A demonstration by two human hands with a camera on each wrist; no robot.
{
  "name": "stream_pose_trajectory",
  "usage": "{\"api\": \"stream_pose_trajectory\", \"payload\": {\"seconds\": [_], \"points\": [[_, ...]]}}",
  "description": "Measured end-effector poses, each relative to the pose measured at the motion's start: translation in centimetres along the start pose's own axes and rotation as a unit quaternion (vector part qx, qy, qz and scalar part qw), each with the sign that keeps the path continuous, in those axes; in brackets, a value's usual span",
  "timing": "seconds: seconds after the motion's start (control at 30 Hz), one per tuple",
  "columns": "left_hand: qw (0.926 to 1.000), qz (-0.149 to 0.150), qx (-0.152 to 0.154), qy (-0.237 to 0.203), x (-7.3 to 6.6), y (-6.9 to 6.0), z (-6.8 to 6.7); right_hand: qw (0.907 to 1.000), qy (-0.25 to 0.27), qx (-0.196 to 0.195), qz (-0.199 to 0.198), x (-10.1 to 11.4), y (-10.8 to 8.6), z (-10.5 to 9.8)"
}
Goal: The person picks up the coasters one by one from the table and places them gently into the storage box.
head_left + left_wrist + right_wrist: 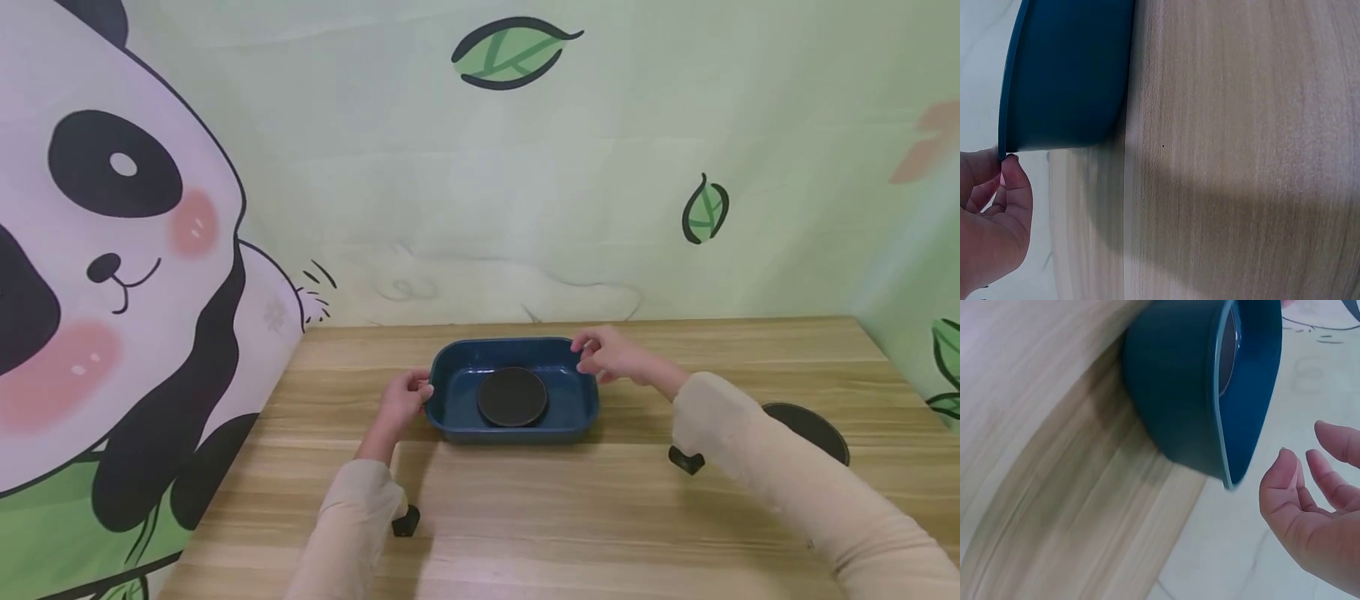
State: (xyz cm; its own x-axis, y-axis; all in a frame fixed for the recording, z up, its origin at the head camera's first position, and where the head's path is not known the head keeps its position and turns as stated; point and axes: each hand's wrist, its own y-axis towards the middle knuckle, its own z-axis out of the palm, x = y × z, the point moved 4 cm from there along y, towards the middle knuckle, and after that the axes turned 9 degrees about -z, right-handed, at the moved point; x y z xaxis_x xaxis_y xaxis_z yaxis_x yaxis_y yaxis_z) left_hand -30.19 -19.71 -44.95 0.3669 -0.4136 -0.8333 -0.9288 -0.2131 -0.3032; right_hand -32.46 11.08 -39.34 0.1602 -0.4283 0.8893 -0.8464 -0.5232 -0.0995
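A deep blue rectangular dish [517, 435] with rounded corners stands on the wooden table, and a flat black disc [512, 397] lies inside it. At the dish's left end, my left hand [401, 400] pinches the rim between thumb and fingers; the left wrist view shows this hand [997, 225] at the edge of the dish wall [1066, 75]. My right hand [615, 354] hovers by the far right corner. In the right wrist view its loosely bent fingers [1282, 484] are apart from the dish [1172, 387] and hold nothing.
Another black disc [813, 425] lies on the table [570, 517] to the right, partly behind the right sleeve [780, 467]. A printed backdrop [360, 167] with a panda and leaves rises behind the table's back edge and along its sides.
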Motion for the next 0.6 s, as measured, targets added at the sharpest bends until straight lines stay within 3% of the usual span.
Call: {"api": "stream_pose_trajectory", "payload": {"seconds": [0.33, 0.6], "points": [[1.0000, -0.006, 0.006, 0.003, 0.1, 0.0, 0.0, 0.9991, -0.043, 0.003, -0.002, -0.6, -2.5, -3.6], [0.9999, -0.009, 0.003, -0.005, 0.2, 0.0, 0.0, 0.9988, -0.048, 0.011, 0.000, -1.6, -4.7, -6.2]]}}
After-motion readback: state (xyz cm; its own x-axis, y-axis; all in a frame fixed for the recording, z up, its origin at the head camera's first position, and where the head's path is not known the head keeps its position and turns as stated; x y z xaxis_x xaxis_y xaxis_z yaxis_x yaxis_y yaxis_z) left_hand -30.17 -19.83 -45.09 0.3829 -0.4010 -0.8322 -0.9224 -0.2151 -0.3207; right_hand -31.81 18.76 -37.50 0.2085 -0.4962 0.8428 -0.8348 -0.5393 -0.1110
